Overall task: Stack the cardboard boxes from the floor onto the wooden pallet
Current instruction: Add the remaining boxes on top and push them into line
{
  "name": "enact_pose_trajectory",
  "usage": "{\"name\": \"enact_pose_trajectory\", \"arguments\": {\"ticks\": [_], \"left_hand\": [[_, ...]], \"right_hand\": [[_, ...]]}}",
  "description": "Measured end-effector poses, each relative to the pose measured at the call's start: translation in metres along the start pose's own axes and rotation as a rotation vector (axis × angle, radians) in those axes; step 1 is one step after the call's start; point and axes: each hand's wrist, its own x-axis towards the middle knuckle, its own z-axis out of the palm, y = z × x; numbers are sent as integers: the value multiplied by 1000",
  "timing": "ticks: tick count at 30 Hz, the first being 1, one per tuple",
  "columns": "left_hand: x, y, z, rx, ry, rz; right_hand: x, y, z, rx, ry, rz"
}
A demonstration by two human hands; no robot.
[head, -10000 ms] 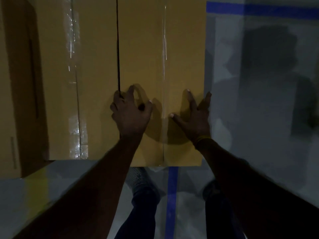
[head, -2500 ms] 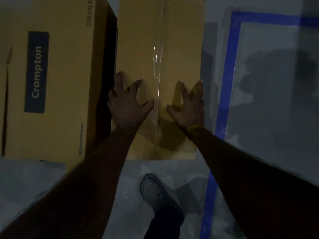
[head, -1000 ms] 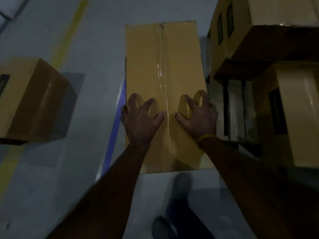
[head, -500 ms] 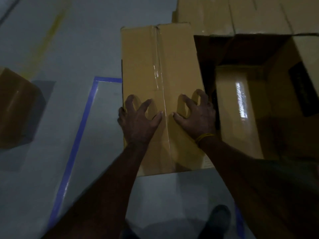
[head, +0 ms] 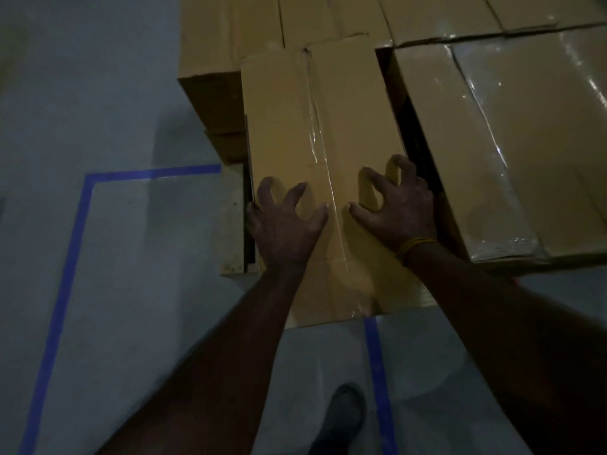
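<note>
Cardboard box (head: 315,152), long and tan, lying at the centre and running from six toward twelve o'clock, sealed down its length with a strip of clear tape (head: 320,159). Carrying no readable brand, label or print on its top face. Being held by both hands on its near half: left hand (head: 284,221) at about seven o'clock of the top, fingers spread and bent like claws, tips pressing the cardboard, outer fingers reaching over the left edge; right hand (head: 399,210) at about five o'clock, likewise clawed, thumb pointing toward the tape, outer fingers curling over the right edge. Wearing a yellow band (head: 415,246) on the right wrist.

Sitting between other stacked boxes: a pile (head: 230,47) at ten to eleven o'clock, and a wide tape-glossed box (head: 512,152) at two to three o'clock, a dark gap separating it from the held one. Showing pale wooden pallet (head: 231,221) boards at nine o'clock, just beside the left hand. Overhanging the near end past the pallet edge, above grey floor (head: 138,257) marked with blue tape lines (head: 69,257). Showing one shoe (head: 345,418) at six o'clock. Too dim for reading any writing on the neighbouring boxes.
</note>
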Motion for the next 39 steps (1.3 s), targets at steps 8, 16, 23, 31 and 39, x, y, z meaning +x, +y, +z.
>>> {"name": "enact_pose_trajectory", "arguments": {"ticks": [8,16,23,31,39], "left_hand": [[23,50,60,-10,-260,63],[33,30,88,216,-438,168],[33,24,70,167,-462,214],[12,-78,25,144,-414,171],[-15,-241,-64,123,-316,29]], "right_hand": [[37,71,11,-171,-175,-9],[32,90,60,-239,-274,-48],[33,73,53,-165,-320,47],[-11,-38,87,-103,-169,-116],[-60,-195,134,-163,-277,-309]]}}
